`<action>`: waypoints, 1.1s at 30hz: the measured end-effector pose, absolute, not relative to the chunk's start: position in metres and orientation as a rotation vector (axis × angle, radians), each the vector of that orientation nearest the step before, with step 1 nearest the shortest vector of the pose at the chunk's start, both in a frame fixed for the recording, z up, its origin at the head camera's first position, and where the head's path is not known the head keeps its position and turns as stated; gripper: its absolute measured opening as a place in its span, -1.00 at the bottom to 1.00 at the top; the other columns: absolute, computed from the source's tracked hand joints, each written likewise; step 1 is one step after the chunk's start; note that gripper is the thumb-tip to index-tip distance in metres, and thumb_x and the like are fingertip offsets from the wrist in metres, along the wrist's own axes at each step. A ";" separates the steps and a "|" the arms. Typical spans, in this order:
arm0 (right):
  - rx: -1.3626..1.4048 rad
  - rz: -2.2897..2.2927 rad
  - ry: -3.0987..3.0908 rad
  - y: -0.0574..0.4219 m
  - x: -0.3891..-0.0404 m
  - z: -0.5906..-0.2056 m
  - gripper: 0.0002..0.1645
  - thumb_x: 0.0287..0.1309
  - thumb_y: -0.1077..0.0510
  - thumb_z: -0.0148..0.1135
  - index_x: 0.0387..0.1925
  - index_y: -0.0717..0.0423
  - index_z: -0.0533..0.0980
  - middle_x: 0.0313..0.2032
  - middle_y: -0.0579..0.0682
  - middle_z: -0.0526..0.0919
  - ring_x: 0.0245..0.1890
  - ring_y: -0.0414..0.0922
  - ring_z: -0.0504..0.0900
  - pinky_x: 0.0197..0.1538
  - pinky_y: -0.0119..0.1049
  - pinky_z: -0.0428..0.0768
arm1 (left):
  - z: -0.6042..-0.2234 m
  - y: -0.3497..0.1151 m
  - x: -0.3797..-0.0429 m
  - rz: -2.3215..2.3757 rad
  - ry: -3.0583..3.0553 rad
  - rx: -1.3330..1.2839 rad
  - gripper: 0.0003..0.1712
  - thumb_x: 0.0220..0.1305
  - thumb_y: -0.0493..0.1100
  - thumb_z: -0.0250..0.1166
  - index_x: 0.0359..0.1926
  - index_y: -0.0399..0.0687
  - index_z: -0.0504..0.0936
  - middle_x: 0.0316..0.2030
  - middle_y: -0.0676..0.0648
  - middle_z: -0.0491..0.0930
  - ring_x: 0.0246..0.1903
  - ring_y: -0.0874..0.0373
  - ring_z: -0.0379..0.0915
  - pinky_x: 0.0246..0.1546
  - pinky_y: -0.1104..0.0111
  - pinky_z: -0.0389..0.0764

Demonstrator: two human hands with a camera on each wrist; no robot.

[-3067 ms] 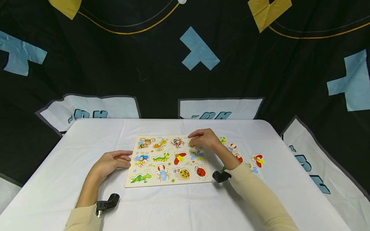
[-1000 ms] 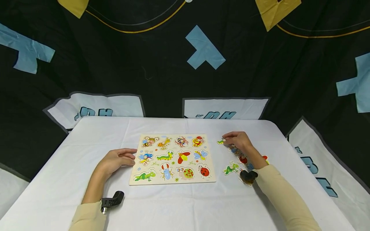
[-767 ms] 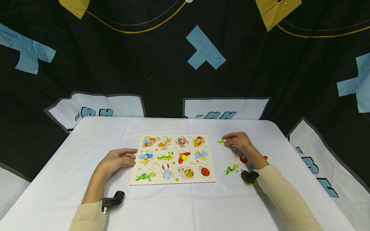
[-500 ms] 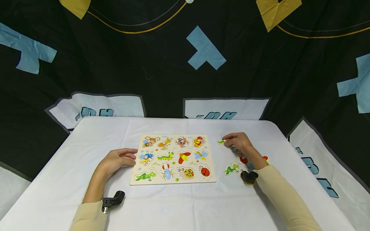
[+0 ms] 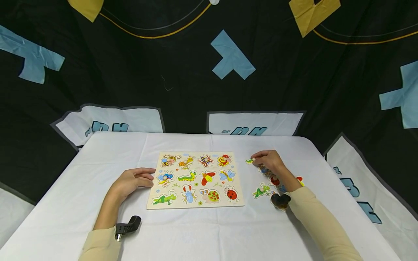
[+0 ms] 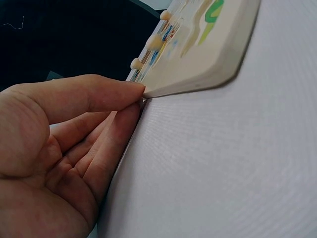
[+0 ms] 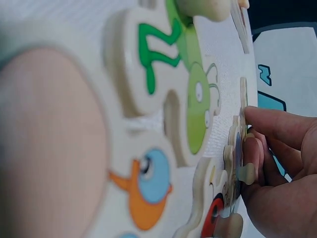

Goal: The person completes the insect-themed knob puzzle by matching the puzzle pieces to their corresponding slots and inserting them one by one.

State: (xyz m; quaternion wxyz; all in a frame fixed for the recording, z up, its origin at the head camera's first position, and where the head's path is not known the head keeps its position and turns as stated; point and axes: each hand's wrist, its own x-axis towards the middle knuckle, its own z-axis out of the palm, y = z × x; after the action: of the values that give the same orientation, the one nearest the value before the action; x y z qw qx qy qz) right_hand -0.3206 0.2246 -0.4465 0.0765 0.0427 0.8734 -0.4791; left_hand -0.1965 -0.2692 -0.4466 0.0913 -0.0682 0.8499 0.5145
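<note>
A wooden peg puzzle board (image 5: pixel 215 205) with insect pictures lies flat on the white table. My left hand (image 5: pixel 132 182) is at its left edge, and in the left wrist view thumb and finger meet on the rim of the puzzle board (image 6: pixel 200 64), with small wooden pegs (image 6: pixel 154 42) standing behind. To the right of the board, my right hand (image 5: pixel 269 161) pinches a green caterpillar piece (image 5: pixel 249 161) lying low over the cloth. The right wrist view shows my right hand (image 7: pixel 282 163) at the far pieces; its fingertips partly hide what they grip.
Loose pieces lie under and beside my right forearm: a green grasshopper (image 5: pixel 261 190), a red ladybird (image 5: pixel 275 180) and a red-and-yellow winged insect (image 5: pixel 300 179). Black wrist cameras (image 5: pixel 128 225) sit on both wrists. A dark curtain (image 5: pixel 147 72) hangs behind the table.
About three seconds ago my right hand was at the board's upper right corner. It has since moved right to the caterpillar piece and stayed there. My left hand keeps to the board's edge.
</note>
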 end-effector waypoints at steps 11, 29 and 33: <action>0.148 -1.404 2.623 0.224 -0.320 -0.445 -0.68 0.13 0.20 0.42 -0.06 0.17 0.73 -0.06 0.13 0.75 -0.14 -0.03 0.64 -0.06 -0.19 0.50 | -0.448 -0.269 -0.197 1.536 2.521 -0.205 -0.27 0.06 -0.20 0.51 0.30 -0.16 0.56 -0.15 -0.04 0.73 -0.16 0.23 0.59 -0.03 0.40 0.44; 0.160 -1.377 2.647 0.215 -0.321 -0.442 -0.67 0.10 0.20 0.42 -0.05 0.13 0.73 -0.04 0.13 0.74 -0.12 0.00 0.64 -0.11 -0.21 0.51 | -0.446 -0.270 -0.196 1.542 2.521 -0.190 -0.28 0.07 -0.21 0.50 0.30 -0.18 0.56 -0.15 -0.04 0.73 -0.16 0.23 0.59 -0.06 0.44 0.45; 0.171 -1.361 2.657 0.213 -0.321 -0.438 -0.67 0.10 0.20 0.42 -0.05 0.11 0.73 -0.04 0.12 0.73 -0.12 -0.01 0.63 -0.13 -0.21 0.51 | -0.446 -0.270 -0.196 1.542 2.521 -0.193 -0.28 0.07 -0.21 0.50 0.30 -0.18 0.56 -0.15 -0.04 0.73 -0.16 0.24 0.59 -0.06 0.44 0.46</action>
State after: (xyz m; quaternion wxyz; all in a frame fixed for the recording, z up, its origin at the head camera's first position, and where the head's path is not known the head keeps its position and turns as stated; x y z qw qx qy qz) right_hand -0.3208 0.2126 -0.4378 0.0758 0.0569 0.8860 -0.4540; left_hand -0.1962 -0.2697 -0.4461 0.0897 -0.0649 0.8478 0.5186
